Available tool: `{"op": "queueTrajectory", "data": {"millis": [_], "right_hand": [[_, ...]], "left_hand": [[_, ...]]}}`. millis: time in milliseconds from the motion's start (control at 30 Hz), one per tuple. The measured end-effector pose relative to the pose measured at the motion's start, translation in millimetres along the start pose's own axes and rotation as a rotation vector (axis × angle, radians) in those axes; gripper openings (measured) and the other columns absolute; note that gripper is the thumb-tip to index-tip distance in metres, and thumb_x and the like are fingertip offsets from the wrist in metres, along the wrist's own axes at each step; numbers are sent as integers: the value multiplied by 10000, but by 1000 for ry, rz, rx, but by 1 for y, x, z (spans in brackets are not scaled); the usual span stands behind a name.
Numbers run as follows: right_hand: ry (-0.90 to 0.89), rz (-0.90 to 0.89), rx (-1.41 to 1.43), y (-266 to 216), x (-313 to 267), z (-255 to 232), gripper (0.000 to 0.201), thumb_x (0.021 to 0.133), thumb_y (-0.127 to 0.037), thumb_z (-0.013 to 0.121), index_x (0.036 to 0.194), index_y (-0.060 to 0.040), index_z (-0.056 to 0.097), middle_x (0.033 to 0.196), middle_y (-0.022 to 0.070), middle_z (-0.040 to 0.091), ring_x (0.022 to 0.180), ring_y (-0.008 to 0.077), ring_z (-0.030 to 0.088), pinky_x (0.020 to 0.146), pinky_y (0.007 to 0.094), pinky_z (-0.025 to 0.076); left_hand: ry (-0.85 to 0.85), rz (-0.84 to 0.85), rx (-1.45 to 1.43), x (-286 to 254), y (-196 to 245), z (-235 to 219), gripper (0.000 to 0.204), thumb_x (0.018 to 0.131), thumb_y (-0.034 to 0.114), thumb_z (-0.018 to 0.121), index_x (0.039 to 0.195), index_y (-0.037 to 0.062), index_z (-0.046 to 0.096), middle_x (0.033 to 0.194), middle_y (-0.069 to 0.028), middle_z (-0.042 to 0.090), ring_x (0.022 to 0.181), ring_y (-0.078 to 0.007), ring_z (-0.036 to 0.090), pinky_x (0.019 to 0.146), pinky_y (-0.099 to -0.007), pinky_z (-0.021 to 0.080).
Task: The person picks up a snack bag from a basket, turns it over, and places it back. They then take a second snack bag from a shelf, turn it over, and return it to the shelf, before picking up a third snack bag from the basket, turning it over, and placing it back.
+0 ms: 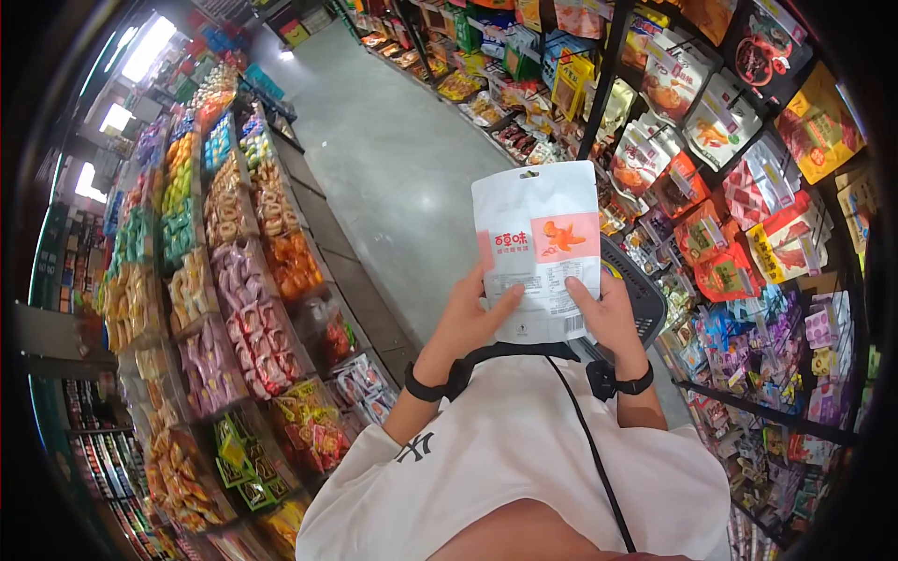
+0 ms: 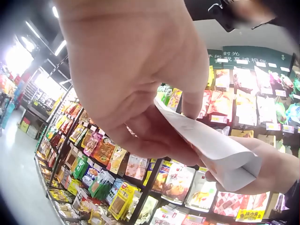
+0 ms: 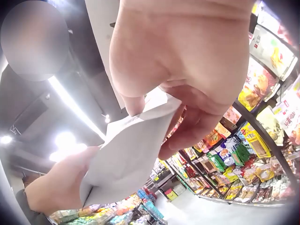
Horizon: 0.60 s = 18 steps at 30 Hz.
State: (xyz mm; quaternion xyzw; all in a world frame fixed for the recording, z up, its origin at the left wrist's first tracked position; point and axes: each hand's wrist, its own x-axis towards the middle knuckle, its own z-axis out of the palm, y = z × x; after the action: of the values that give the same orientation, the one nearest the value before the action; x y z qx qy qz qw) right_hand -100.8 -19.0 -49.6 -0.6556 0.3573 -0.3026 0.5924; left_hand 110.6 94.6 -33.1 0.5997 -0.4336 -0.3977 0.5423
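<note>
Held the white snack pouch (image 1: 537, 245) upright by its lower corners, left hand (image 1: 468, 318) and right hand (image 1: 608, 313) pinching it thumbs-forward, steady, label kept unobstructed for reading.

We see a grey floor (image 1: 393, 159) running up the frame's middle, snack-filled shelves (image 1: 234, 280) at left and hanging packet racks (image 1: 739, 215) at right.

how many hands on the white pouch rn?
2. The left hand holds the lower left edge of the white pouch, thumb across its face; the right hand holds the lower right edge. No hidden ones likely.
</note>
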Motion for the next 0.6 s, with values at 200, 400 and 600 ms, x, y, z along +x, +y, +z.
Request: {"op": "queueTrajectory", "data": {"millis": [200,400,600], "right_hand": [[70,-108,-39,9,65,-5,658,945,-200,776,1492,-11,463,1366,163,637,1170,227,646,959,372,525],[-361,-212,-145,-13,116,15,1106,835,-265,882,1657,-66,170,1654,228,261,1519,386,337,1162,512,430],[-460,-152,-9,-3,179,55,1264,824,-326,900,1661,-16,5,1689,251,135,1568,417,225,1222,557,362]], "left_hand": [[115,11,174,59,-5,-2,404,956,205,766,1293,24,635,994,-144,786,850,-210,770,743,-344,594],[209,110,573,99,-7,-16,288,899,213,774,1152,94,708,876,-121,770,747,-288,757,674,-377,566],[165,155,517,144,9,-62,319,840,166,784,1146,88,742,921,-139,777,817,-296,764,744,-385,570]]}}
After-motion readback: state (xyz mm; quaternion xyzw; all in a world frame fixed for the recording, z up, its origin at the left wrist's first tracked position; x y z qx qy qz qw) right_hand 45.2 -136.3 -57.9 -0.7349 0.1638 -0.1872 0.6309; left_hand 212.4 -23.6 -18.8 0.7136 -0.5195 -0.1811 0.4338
